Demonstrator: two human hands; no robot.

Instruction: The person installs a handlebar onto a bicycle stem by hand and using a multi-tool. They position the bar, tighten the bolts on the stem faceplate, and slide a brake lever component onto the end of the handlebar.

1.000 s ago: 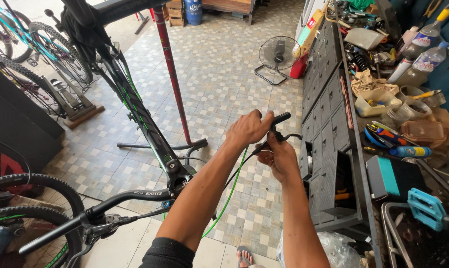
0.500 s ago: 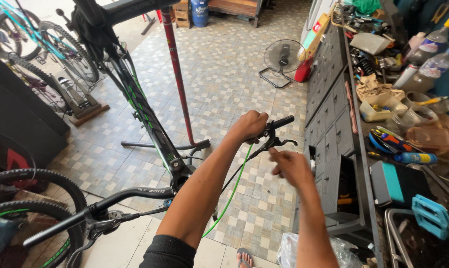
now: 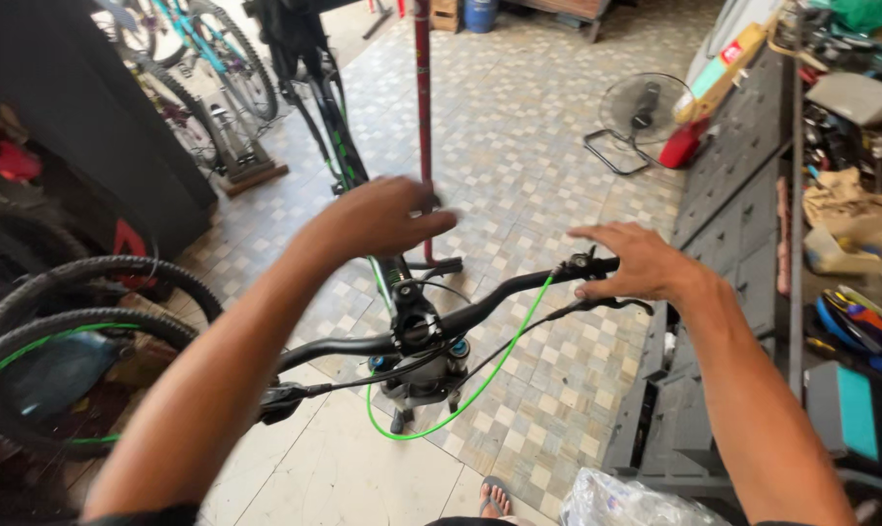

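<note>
A black bicycle handlebar [image 3: 480,312] runs across the middle, clamped in a black stem [image 3: 417,326]. A bright green cable [image 3: 490,375] loops below it. My right hand [image 3: 631,261] lies over the bar's right end with fingers stretched out, just above the brake lever [image 3: 602,305]. It touches the bar without closing around it. My left hand [image 3: 378,219] hovers blurred in the air above the stem, fingers loosely apart and holding nothing. The black and green bike frame [image 3: 339,136] hangs beside a red stand pole [image 3: 423,117].
Two loose tyres [image 3: 80,321] lean at the left, with a teal bike [image 3: 207,58] behind. A floor fan [image 3: 641,112] stands at the back right. A grey drawer cabinet [image 3: 743,195] and cluttered bench [image 3: 850,224] line the right. A plastic bag [image 3: 636,502] lies near my foot.
My left hand has let go of the bar's right end and swung up to the left. My right hand has moved onto that end. The view has shifted right.
</note>
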